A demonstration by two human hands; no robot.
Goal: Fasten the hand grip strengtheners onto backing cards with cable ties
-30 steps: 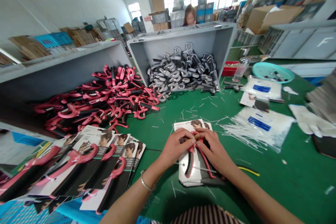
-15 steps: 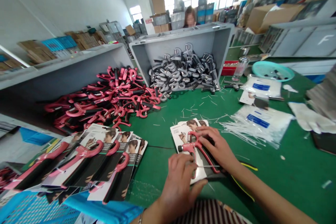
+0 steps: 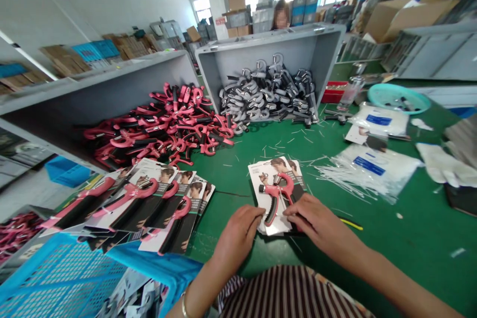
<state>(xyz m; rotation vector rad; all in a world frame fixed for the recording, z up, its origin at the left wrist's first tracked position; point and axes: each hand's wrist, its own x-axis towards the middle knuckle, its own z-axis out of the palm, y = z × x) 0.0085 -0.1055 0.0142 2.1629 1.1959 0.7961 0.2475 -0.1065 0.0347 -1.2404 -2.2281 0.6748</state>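
Note:
A pink-and-black hand grip strengthener point(image 3: 274, 208) lies on a printed backing card point(image 3: 257, 174) at the table's front. Pinched fingers of my left hand point(image 3: 240, 231) hold the card's lower left edge. My right hand point(image 3: 316, 221) curls over the strengthener's right handle, which it mostly hides. Between the two handles shows a white cable tie point(image 3: 282, 204); where its ends run is hidden. Another card point(image 3: 296, 169) sits underneath. To the left, several carded pink strengtheners point(image 3: 137, 194) overlap in a stack.
Tipped grey crates hold pink strengtheners point(image 3: 175, 124) and grey strengtheners point(image 3: 268, 92). On the right lie loose cable ties point(image 3: 337, 179), a plastic bag point(image 3: 376, 166), a white glove point(image 3: 443, 164) and a turquoise dish point(image 3: 398, 97). A blue basket point(image 3: 74, 273) stands at front left. Behind the crates is a person point(image 3: 281, 15).
My left hand has drawn back from over the strengthener to the card's left edge. The right hand has slid down to the lower handle. The view has shifted slightly.

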